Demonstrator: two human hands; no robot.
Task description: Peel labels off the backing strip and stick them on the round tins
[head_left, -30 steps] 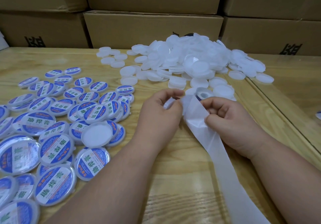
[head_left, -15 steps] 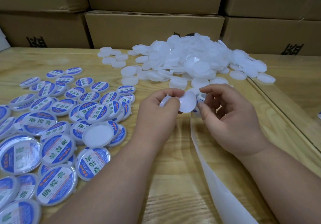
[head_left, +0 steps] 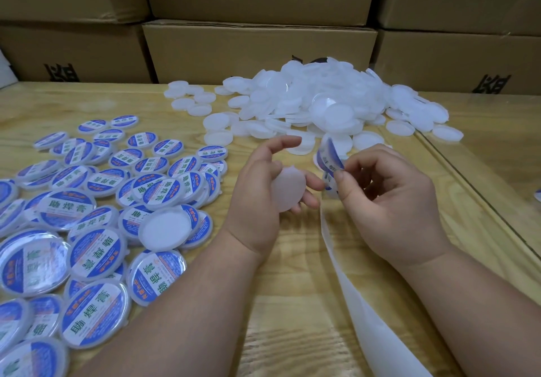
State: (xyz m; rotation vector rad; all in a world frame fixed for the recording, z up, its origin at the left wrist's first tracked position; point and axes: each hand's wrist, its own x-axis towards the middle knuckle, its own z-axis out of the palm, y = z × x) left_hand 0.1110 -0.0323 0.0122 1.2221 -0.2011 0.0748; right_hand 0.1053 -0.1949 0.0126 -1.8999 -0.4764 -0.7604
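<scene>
My left hand [head_left: 260,198] holds a plain white round tin [head_left: 288,187] between thumb and lower fingers, its index finger raised. My right hand [head_left: 389,198] pinches a blue and white round label [head_left: 330,157] at its lower edge, curled and lifted just right of the tin, apart from it. The white backing strip [head_left: 360,312] trails from under my right hand down toward the bottom edge of the view.
A heap of plain white tins [head_left: 322,104] lies behind my hands. Several labelled tins [head_left: 96,230] cover the wooden table's left side, one unlabelled tin [head_left: 165,227] among them. Cardboard boxes [head_left: 257,48] line the back. A seam [head_left: 480,201] runs along the right.
My right hand has peeled a blue label off the strip and lifted it. My left hand has turned the white tin face-up and lowered it; the strip has dropped toward the table.
</scene>
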